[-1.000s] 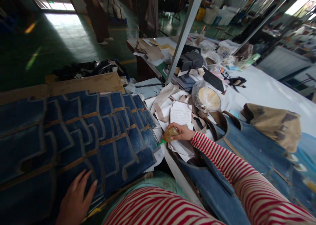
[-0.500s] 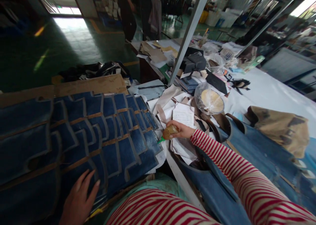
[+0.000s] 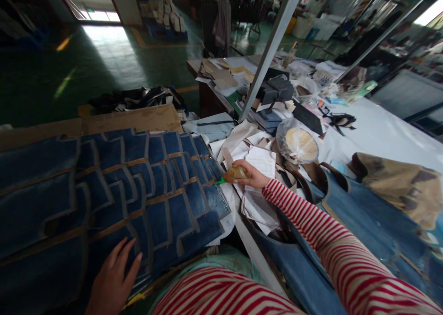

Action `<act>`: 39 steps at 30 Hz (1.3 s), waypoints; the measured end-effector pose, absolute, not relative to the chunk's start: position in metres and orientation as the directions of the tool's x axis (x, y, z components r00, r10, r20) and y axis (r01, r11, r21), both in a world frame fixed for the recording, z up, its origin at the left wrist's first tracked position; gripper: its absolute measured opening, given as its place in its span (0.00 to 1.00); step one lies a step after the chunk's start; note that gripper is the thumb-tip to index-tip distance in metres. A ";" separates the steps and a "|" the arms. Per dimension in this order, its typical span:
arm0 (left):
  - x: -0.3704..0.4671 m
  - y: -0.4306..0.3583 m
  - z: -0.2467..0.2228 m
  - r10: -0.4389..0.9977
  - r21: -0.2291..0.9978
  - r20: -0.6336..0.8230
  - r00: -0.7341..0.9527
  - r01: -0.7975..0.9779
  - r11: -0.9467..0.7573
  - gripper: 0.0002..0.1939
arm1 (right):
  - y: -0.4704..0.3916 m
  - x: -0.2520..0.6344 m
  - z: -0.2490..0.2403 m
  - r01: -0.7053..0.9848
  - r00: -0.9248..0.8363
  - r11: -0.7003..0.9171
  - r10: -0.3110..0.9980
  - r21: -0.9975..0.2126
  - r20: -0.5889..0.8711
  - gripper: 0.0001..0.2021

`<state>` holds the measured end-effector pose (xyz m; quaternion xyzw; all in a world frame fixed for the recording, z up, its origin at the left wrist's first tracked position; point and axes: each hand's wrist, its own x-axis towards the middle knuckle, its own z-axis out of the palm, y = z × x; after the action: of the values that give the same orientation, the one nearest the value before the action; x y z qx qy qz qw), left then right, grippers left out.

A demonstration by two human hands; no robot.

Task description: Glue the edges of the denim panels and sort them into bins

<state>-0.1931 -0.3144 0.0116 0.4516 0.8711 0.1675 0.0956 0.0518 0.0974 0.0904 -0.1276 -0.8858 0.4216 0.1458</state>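
My right hand (image 3: 252, 174) is closed round a squeeze bottle (image 3: 235, 174) of yellowish-brown liquid, probably glue. Its green nozzle (image 3: 219, 181) points left and down at the right edge of the overlapping blue panels (image 3: 207, 197). Shiny wet-looking streaks run along that edge; whether the tip touches it I cannot tell. The panels have grey borders and brown strips, and lie fanned in rows on the left. My left hand (image 3: 116, 271) rests on the nearer panels with its fingers spread, holding nothing.
Papers (image 3: 259, 163) and fabric scraps lie just right of the bottle. Behind them are a plastic-wrapped roll (image 3: 298, 140) and an upright metal post (image 3: 270, 52). Cardboard (image 3: 131, 121) borders the panels at the back. More blue material (image 3: 367, 218) lies on the right.
My right hand has moved the bottle a little away from me along the panels' edge. My left hand has stayed nearly in place. A person in the background has gone out of view.
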 end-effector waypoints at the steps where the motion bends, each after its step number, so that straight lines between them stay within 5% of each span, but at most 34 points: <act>1: -0.193 -0.314 0.012 0.816 0.377 -0.018 -0.577 0.752 0.540 0.27 | 0.097 0.051 0.091 0.100 -0.925 0.620 0.347 -0.778 0.157 0.24; 18: -0.195 -0.317 0.010 0.826 0.393 0.013 -0.564 0.762 0.514 0.24 | 0.113 0.023 0.087 0.083 -0.939 0.665 0.303 -0.742 0.166 0.23; 32: -0.197 -0.318 0.007 0.817 0.375 -0.028 -0.576 0.751 0.543 0.26 | 0.146 -0.043 0.074 0.063 -0.857 0.763 0.372 -0.643 0.358 0.22; 39: -0.198 -0.320 0.006 0.820 0.381 -0.010 -0.572 0.756 0.532 0.23 | 0.150 -0.049 0.075 0.120 -0.843 0.720 0.438 -0.684 0.313 0.23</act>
<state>-0.1978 -0.3197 0.0058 0.4531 0.8701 0.1699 0.0943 -0.0490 0.1504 0.0752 -0.1555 -0.8974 0.3405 0.2335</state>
